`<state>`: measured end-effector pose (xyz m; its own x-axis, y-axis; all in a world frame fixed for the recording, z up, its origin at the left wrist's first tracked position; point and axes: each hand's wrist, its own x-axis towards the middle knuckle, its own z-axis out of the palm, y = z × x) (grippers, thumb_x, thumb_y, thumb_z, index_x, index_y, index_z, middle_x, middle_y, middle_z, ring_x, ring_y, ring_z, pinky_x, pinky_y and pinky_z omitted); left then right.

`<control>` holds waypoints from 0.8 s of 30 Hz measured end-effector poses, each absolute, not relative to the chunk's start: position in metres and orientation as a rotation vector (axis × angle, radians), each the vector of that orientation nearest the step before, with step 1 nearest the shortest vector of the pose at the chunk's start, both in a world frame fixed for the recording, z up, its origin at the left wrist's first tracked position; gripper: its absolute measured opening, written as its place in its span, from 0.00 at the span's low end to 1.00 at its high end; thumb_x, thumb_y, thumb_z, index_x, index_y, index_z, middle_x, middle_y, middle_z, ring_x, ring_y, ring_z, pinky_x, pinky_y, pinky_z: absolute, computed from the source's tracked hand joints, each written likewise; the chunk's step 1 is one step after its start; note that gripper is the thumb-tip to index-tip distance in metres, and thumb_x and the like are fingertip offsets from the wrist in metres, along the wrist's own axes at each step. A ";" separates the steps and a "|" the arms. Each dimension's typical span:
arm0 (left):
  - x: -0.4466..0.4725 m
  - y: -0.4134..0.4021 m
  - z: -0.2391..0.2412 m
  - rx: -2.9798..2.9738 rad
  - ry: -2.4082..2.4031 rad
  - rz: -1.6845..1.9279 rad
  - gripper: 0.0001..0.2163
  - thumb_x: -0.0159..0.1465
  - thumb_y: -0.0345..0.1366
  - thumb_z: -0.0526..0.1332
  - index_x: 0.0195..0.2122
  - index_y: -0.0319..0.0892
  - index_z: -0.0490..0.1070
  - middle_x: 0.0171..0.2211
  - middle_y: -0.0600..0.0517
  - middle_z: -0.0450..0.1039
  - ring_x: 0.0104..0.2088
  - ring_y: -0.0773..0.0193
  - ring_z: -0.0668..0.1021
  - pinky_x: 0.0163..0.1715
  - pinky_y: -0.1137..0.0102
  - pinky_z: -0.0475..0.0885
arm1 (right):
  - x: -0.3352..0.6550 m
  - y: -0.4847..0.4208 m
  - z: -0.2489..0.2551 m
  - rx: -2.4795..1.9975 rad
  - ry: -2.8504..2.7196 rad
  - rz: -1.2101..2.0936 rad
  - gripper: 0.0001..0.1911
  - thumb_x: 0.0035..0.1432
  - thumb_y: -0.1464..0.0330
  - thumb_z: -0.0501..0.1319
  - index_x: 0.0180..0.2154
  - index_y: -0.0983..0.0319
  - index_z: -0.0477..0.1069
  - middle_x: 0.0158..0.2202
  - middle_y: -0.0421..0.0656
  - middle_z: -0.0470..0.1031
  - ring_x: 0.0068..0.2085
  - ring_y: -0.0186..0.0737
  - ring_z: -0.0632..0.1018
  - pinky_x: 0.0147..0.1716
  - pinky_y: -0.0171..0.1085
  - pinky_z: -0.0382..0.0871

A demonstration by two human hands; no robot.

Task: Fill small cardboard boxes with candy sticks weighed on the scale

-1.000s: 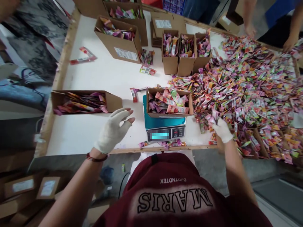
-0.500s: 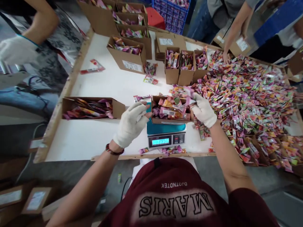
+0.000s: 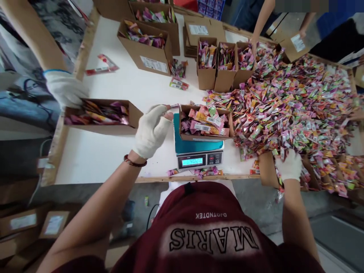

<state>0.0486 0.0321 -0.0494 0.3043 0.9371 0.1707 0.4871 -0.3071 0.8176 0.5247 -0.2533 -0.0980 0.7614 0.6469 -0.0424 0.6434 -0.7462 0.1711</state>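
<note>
My left hand [image 3: 152, 131], in a white glove with bare fingertips, hovers left of the scale, fingers loosely bent, thumb and forefinger apart, nothing between them. Beside it, an open cardboard box [image 3: 204, 136] of small wrapped sticks [image 3: 209, 119] rests on the blue-topped digital scale [image 3: 189, 162], its display lit. My right hand [image 3: 290, 165], also gloved, is at the front right over another cardboard box [image 3: 267, 168] among wrapped sticks. Its fingers are partly hidden, so I cannot tell whether they grip anything.
A large heap of wrapped sticks [image 3: 284, 102] covers the table's right side. Filled boxes [image 3: 206, 77] stand behind the scale. A co-worker's gloved hand [image 3: 66, 89] touches a filled box [image 3: 105, 129] at left. Another person's arm [image 3: 260, 24] reaches the heap's far edge.
My right hand has left the box on the scale and moved right to the front boxes. The scale's reading has changed. The co-worker's gloved hand has come to the left box.
</note>
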 end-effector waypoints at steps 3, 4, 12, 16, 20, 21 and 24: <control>0.066 0.037 -0.040 2.062 1.248 0.927 0.15 0.70 0.43 0.57 0.50 0.40 0.74 0.55 0.41 0.74 0.48 0.57 0.79 0.52 0.61 0.75 | 0.539 -0.290 -0.102 2.717 0.666 -0.238 0.35 0.62 0.55 0.61 0.62 0.73 0.67 0.54 0.68 0.73 0.55 0.65 0.77 0.50 0.51 0.72; 0.075 0.039 -0.036 2.131 1.205 0.934 0.14 0.70 0.41 0.58 0.51 0.40 0.75 0.55 0.41 0.73 0.49 0.56 0.79 0.53 0.61 0.75 | 0.541 -0.296 -0.103 2.682 0.628 -0.359 0.30 0.63 0.57 0.60 0.60 0.70 0.71 0.53 0.65 0.75 0.53 0.61 0.79 0.49 0.48 0.73; 0.162 0.053 -0.018 2.880 0.778 0.085 0.12 0.69 0.30 0.56 0.48 0.40 0.78 0.52 0.40 0.76 0.56 0.45 0.73 0.52 0.53 0.69 | 0.521 -0.298 -0.105 2.656 0.656 -0.317 0.33 0.70 0.52 0.52 0.66 0.67 0.65 0.61 0.64 0.69 0.58 0.62 0.76 0.53 0.52 0.72; 0.175 0.055 -0.043 2.789 0.795 -0.373 0.15 0.69 0.35 0.58 0.52 0.38 0.78 0.54 0.38 0.77 0.56 0.45 0.75 0.52 0.56 0.70 | 0.499 -0.285 -0.101 2.556 0.728 -0.495 0.27 0.66 0.54 0.63 0.58 0.66 0.73 0.51 0.57 0.76 0.49 0.50 0.80 0.48 0.46 0.75; 0.166 0.057 -0.046 2.638 0.809 -0.479 0.24 0.74 0.46 0.45 0.52 0.38 0.78 0.54 0.39 0.77 0.53 0.48 0.78 0.50 0.59 0.72 | 0.484 -0.278 -0.086 2.584 0.772 -0.468 0.20 0.69 0.57 0.63 0.55 0.63 0.72 0.53 0.49 0.75 0.49 0.43 0.78 0.50 0.46 0.76; 0.161 0.055 -0.044 2.639 0.819 -0.458 0.26 0.74 0.50 0.45 0.53 0.39 0.77 0.54 0.39 0.77 0.53 0.47 0.78 0.51 0.58 0.72 | 0.482 -0.278 -0.079 2.594 0.789 -0.443 0.20 0.69 0.57 0.63 0.56 0.63 0.72 0.54 0.49 0.74 0.50 0.43 0.78 0.50 0.47 0.77; 0.148 0.038 -0.045 2.706 0.832 -0.374 0.30 0.66 0.59 0.58 0.59 0.40 0.73 0.57 0.38 0.74 0.56 0.40 0.76 0.52 0.51 0.73 | 0.478 -0.280 -0.051 2.615 0.840 -0.374 0.18 0.69 0.59 0.63 0.54 0.62 0.74 0.52 0.49 0.76 0.50 0.43 0.78 0.50 0.45 0.75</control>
<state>0.1484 0.0384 -0.0452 0.8002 0.5037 -0.3256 0.5776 -0.7933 0.1924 0.4779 -0.2802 -0.0507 0.7873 0.5038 -0.3555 0.6014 -0.7548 0.2621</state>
